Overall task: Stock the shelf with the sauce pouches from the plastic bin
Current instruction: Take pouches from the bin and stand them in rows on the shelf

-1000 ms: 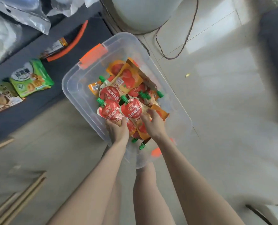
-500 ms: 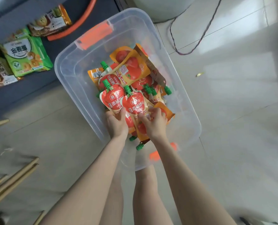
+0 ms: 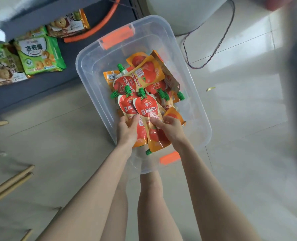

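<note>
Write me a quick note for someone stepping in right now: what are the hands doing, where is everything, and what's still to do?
Left hand: gripping the bottom of one upright sauce pouch.
Right hand: gripping the second pouch that overlaps it, green caps pointing up.
Both pouches are still over the plastic bin on the floor; a pile of pouches lies inside.
The shelf, upper left, holds only biscuit packs.
Done: nothing stocked in view. Left: carry these two over, then the rest.
</note>
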Demonstrator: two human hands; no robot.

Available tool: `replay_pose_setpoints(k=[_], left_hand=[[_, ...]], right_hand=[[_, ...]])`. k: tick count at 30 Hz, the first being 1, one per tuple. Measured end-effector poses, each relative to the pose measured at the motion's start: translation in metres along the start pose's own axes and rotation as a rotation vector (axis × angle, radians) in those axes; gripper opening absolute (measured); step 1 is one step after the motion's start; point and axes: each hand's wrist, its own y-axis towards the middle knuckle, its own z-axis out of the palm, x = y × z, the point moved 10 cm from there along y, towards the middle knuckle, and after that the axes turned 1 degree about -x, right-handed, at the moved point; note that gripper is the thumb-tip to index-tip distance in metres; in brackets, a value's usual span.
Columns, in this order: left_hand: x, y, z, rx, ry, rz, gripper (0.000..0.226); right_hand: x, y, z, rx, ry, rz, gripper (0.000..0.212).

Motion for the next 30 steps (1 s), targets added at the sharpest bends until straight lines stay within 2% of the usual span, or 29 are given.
replay_pose_setpoints(k=[2, 5, 7, 9, 13, 16, 22, 25, 30], left_hand=[[-0.016, -0.018, -0.008, 0.045, -0.024, 0.046, 0.032], [-0.051, -0.056, -0.031, 0.102, -0.126, 0.147, 0.026], [-0.077, -0.087, -0.056, 0.122, -0.196, 0.218, 0.023], [-0.102, -0.116, -0.087, 0.119, -0.245, 0.294, 0.019], [-0.146, -0.168, -0.158, 0.07, -0.305, 0.449, 0.008], [-0.173, -0.204, -0.216, 0.017, -0.378, 0.557, 0.007], [-0.207, -0.252, -0.349, -0.112, -0.478, 0.718, 0.013], [-0.224, -0.266, -0.425, -0.163, -0.493, 0.814, 0.008], [-0.246, -0.281, -0.553, -0.21, -0.499, 0.958, 0.01]], right_hand=[[0.013, -0.02, -0.004, 0.043, 0.051, -0.032, 0.017], [0.042, -0.057, -0.005, 0.075, 0.087, -0.133, 0.032], [0.069, -0.09, -0.004, 0.073, 0.111, -0.211, 0.029], [0.1, -0.126, 0.001, 0.056, 0.133, -0.307, 0.02], [0.158, -0.196, 0.028, 0.026, 0.136, -0.473, 0.025], [0.201, -0.245, 0.063, 0.043, 0.118, -0.584, 0.027], [0.276, -0.34, 0.157, 0.05, 0.036, -0.778, 0.016], [0.308, -0.38, 0.213, 0.063, 0.056, -0.86, 0.015], [0.352, -0.445, 0.319, 0.081, 0.121, -0.988, 0.015]])
